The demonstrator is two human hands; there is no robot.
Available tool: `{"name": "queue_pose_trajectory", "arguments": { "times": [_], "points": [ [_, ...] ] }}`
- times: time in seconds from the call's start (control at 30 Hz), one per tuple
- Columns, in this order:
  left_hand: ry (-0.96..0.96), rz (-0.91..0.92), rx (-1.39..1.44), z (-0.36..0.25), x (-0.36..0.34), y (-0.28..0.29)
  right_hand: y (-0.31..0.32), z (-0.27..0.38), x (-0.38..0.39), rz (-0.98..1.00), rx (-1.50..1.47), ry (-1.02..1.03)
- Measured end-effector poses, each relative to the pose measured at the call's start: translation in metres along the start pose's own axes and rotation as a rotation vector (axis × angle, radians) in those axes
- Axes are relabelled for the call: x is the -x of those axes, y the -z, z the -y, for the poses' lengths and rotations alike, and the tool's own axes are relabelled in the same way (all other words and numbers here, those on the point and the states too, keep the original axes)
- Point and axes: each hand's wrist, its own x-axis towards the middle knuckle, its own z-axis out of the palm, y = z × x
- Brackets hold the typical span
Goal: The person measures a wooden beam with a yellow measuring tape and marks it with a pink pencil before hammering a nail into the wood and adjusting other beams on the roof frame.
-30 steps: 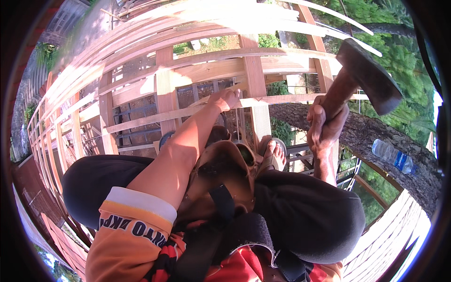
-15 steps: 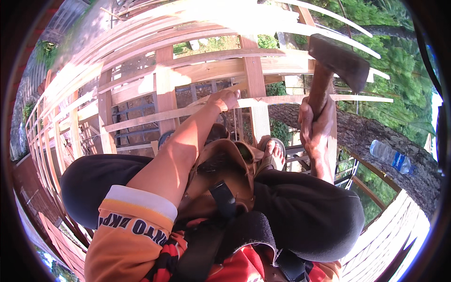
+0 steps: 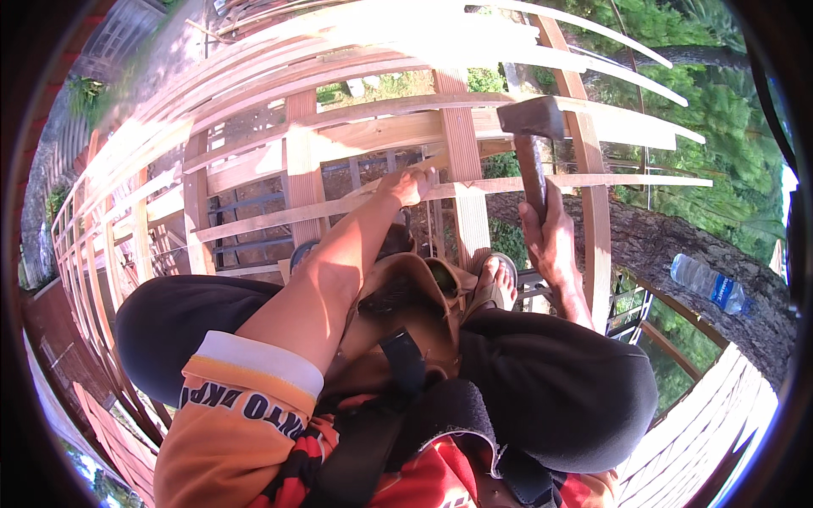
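Note:
My left hand is closed at a long thin wooden strip, near where that strip crosses a thick ridged beam. The fingertips are partly hidden, so a nail between them cannot be made out. In my right hand is a hammer with a dark metal head and a wooden handle. Its head points up and away from me, above the strips to the right of my left hand. A brown tool pouch hangs open between my knees.
More wooden strips run across the frame ahead, with gaps showing ground far below. My sandalled right foot rests on a beam. A tree trunk passes at right, with a plastic water bottle on it.
The hammer has swung left and its head now sits lower and nearer my left hand. My left hand stays at the strip.

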Motion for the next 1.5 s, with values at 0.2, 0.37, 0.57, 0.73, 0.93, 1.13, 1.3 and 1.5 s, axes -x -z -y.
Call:
{"name": "queue_pose_trajectory", "arguments": {
  "times": [0.2,0.37,0.57,0.73,0.93,1.13,1.3,1.5],
  "points": [
    [0.073,0.147,-0.068,-0.003,-0.013,-0.001,0.050,0.060,-0.033,-0.537,-0.700,0.509],
    [-0.267,-0.242,-0.243,0.047,-0.042,-0.054,-0.023,-0.047,0.030,0.492,0.204,-0.185],
    [-0.161,-0.105,-0.113,0.012,-0.034,-0.035,0.045,0.033,-0.016,-0.006,-0.120,-0.068],
    [0.029,0.017,-0.025,0.010,-0.018,-0.016,0.055,0.066,-0.040,-0.574,-0.770,0.551],
    [-0.143,-0.067,-0.042,-0.003,-0.019,-0.023,-0.020,-0.052,0.041,0.375,0.138,-0.214],
    [-0.122,0.016,-0.141,0.001,-0.017,-0.011,0.067,0.053,-0.043,-0.319,-0.411,0.267],
    [-0.030,0.158,-0.188,-0.002,-0.013,0.000,0.060,0.044,-0.031,-0.528,-0.821,0.502],
    [-0.219,0.034,-0.419,0.037,-0.043,-0.036,-0.023,-0.038,0.019,0.358,0.027,-0.080]
  ]
}}
